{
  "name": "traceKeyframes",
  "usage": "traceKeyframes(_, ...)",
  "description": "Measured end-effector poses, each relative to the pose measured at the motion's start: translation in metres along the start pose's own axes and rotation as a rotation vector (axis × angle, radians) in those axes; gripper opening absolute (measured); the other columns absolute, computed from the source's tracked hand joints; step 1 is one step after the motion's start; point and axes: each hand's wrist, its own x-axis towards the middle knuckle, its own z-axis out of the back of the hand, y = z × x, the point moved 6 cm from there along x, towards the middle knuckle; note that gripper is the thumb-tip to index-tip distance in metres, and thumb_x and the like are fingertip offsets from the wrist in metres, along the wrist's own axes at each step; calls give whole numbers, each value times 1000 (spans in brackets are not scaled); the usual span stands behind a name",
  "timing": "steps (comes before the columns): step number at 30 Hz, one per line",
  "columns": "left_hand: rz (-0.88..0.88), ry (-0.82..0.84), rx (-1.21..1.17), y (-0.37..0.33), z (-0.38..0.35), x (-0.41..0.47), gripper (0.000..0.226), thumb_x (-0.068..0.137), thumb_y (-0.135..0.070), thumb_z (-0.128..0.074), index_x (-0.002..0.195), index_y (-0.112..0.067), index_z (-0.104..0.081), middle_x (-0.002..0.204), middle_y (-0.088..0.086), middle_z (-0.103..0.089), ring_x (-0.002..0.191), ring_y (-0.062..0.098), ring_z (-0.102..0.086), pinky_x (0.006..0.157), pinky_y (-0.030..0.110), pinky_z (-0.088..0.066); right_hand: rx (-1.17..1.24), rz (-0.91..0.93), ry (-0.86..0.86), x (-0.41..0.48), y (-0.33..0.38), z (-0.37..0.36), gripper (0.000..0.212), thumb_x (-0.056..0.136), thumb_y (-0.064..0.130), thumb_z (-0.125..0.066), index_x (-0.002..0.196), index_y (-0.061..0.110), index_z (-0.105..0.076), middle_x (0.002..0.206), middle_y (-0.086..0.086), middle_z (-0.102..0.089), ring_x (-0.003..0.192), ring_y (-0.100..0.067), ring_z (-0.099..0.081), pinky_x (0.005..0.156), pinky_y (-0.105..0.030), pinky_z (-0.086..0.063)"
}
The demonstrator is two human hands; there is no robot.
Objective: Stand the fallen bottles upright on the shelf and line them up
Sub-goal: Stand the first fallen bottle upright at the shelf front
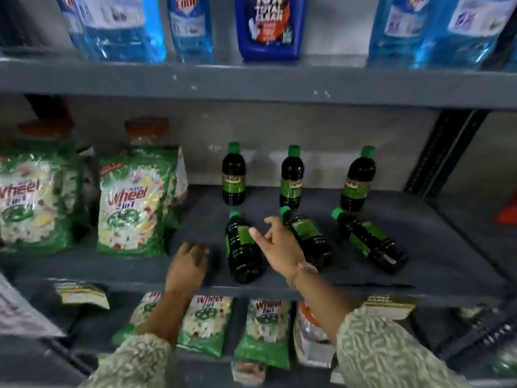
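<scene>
While three dark bottles (291, 177) stand upright at the back of the grey shelf (436, 256), three fallen bottles (242, 247) lie in front. The right hand (279, 245) hovers open-fingered between two of them, holding nothing; the left hand (188, 266) rests flat on the shelf.

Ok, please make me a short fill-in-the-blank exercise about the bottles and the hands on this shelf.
1. The number of dark green-capped bottles standing upright at the back is ____.
2. The fallen dark bottles lie with green caps pointing toward the ____ of the grey metal shelf.
3. The left hand rests flat on the ____.
4. The right hand is ____, holding nothing.

Answers: three; back; shelf; open
</scene>
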Motion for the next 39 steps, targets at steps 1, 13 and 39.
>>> traceKeyframes(1, 3, 60, 2, 12, -13, 3, 57, 89, -40, -32, 104, 7, -61, 112, 30, -60, 106, 47, -56, 92, 52, -47, -52, -74, 76, 8, -6, -11, 58, 86, 54, -44, 125, 12, -41, 100, -10, -61, 99, -31, -59, 85, -42, -48)
traceKeyframes(13, 59, 98, 271, 16, -35, 0, 62, 86, -43, -15, 144, -20, -19, 156, 2, -19, 145, 25, -12, 118, 41, -13, 112, -438, 344, 67, -15, -60, 76, 57, 55, -74, 115, 9, -59, 123, -14, -62, 108, -31, -60, 96, -42, -50)
traceKeyframes(39, 38, 191, 268, 9, -35, 0, 53, 97, -29, -26, 145, -12, -11, 158, 7, -8, 146, 27, -3, 120, 40, -6, 1, -45, -191, 93, 39, 15, 58, 61, 45, -78, 94, 5, -52, 109, -18, -59, 98, -33, -58, 81, -37, -47)
